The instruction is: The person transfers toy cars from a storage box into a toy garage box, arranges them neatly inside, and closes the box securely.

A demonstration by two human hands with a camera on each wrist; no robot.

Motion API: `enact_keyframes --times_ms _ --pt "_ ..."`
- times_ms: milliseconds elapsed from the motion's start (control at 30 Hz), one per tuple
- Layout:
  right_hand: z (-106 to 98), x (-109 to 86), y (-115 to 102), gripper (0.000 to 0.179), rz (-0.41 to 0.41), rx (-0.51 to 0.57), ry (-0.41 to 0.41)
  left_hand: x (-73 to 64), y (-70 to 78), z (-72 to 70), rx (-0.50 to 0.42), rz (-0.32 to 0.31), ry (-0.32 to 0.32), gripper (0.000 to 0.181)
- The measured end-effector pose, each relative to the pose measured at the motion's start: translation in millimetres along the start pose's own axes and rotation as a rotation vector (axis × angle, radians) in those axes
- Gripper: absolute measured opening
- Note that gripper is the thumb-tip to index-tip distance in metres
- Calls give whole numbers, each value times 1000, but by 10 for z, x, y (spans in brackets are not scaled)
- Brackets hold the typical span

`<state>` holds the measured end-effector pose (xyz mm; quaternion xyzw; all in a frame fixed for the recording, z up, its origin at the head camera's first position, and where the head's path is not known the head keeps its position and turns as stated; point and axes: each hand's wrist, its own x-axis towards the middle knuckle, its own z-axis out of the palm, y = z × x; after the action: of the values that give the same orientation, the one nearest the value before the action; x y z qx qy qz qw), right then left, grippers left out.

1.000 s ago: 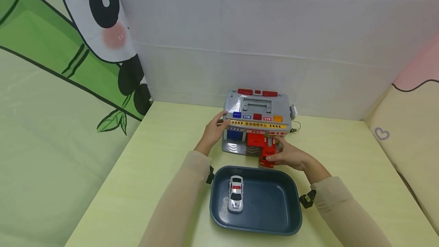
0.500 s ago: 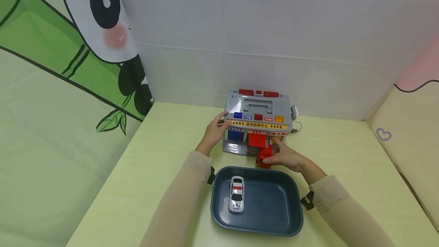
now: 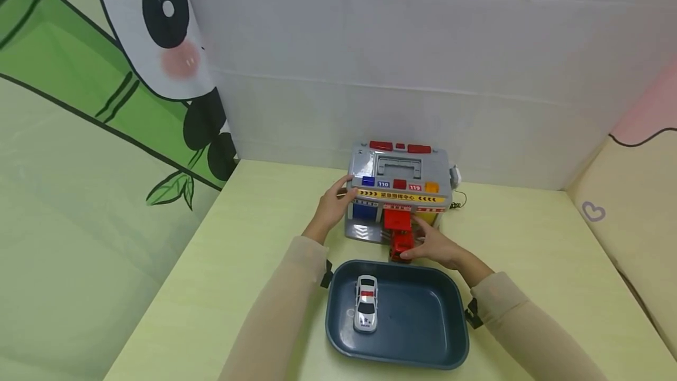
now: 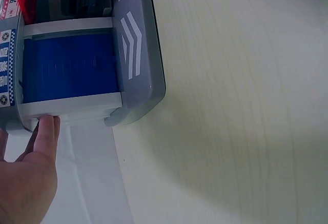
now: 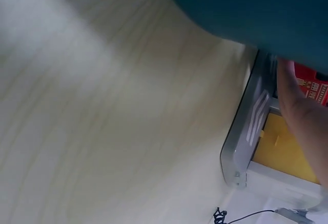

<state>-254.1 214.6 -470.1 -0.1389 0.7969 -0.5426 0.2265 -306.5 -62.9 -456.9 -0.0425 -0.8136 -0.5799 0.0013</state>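
Note:
A grey toy garage stands at the table's back, with blue and yellow doors; its red middle door is swung up. My left hand rests against its left side, and in the left wrist view the straight fingers touch the wall below the blue door. With my right hand I grip a red toy truck by thumb and fingers. The truck lies lengthwise before the middle bay, its far end under the raised door. In the right wrist view my hand hides part of the truck.
Close in front of the truck is a dark blue tray holding a white toy police car. A coiled cord hangs at the garage's right side. Behind stands a white cloth wall, with printed cloth at both sides.
My right hand has moved the truck left, from in front of the right part of the garage to in line with the middle bay. The left hand stays at the garage.

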Motion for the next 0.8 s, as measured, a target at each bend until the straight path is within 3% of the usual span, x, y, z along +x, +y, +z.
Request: enact_keyframes --times_ms 333,800 --pt "62 19 13 111 -20 -8 -42 -7 -18 -9 -2 -9 -3 53" --pt "439 -5 -1 94 -65 -121 64 -151 -94 -162 20 7 -34 52"
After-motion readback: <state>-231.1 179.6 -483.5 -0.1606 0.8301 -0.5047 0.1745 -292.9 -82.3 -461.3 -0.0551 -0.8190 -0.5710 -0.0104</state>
